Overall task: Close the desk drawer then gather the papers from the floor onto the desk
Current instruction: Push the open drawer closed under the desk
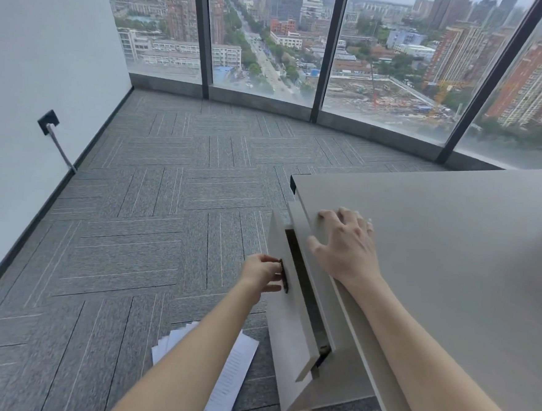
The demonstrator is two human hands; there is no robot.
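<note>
The beige desk (447,237) fills the right side. Its top drawer (287,315) stands a little way out, with a dark gap showing behind the drawer front. My left hand (263,273) is closed on the dark drawer handle (284,277). My right hand (347,242) lies flat on the desk's left edge, fingers spread, holding nothing. Several white printed papers (235,369) lie scattered on the carpet below the drawer, partly hidden by my left forearm.
Grey patterned carpet (153,216) stretches to the left and ahead. A white wall (42,61) with a socket and cable (49,123) bounds the left side. Floor-to-ceiling windows (268,38) with dark frames curve along the far side.
</note>
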